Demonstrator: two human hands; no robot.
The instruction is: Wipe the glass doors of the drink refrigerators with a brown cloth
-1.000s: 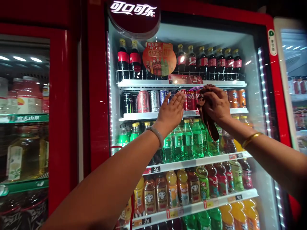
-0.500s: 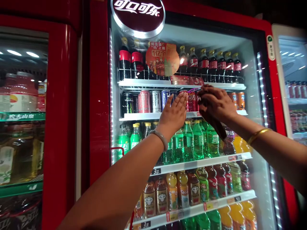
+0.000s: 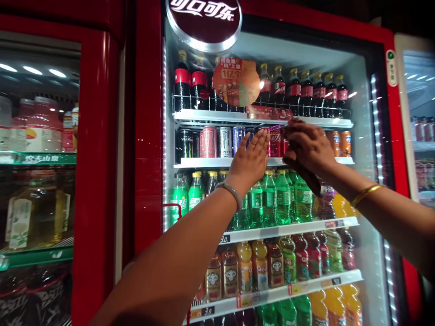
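Note:
My left hand (image 3: pixel 250 159) lies flat with its fingers stretched out against the glass door of a red drinks cooler (image 3: pixel 148 136), in front of the row of cans. A grey bangle circles that wrist. To its right, my right hand (image 3: pixel 311 147) is closed on a dark brown cloth (image 3: pixel 307 179), pressed to the glass, with one end of the cloth hanging below the palm. A gold bangle is on the right wrist. A round orange sticker (image 3: pixel 237 82) is on the glass above my hands.
Behind the glass stand cola bottles (image 3: pixel 294 90), cans (image 3: pixel 208 141), green bottles (image 3: pixel 282 197) and juice bottles (image 3: pixel 260 265) on shelves. A red handle (image 3: pixel 174 206) is at the door's left side. Other coolers stand left and right, the left one holding pink-capped bottles (image 3: pixel 44 124).
The view has shifted slightly, so the cooler appears a little further right. Both hands stay at nearly the same place on the glass, the cloth still in my right hand.

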